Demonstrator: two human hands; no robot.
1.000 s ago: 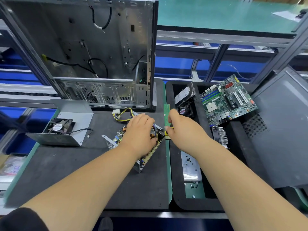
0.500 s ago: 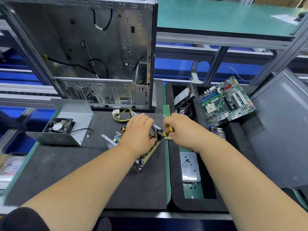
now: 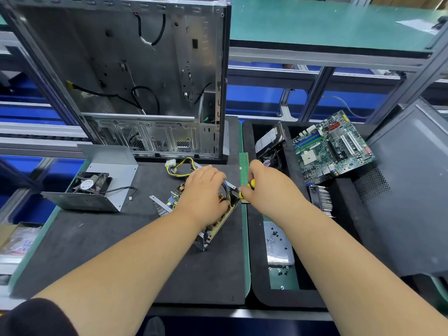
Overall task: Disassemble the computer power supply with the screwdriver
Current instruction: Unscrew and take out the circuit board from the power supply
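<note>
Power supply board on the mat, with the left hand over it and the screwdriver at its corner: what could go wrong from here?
1. The power supply is propped tilted on one edge under the left hand; it may slip as the screw turns.
2. The screwdriver in the right hand works close to the left fingers; a slip could jab them.
3. A freed screw might roll off the mat.
</note>
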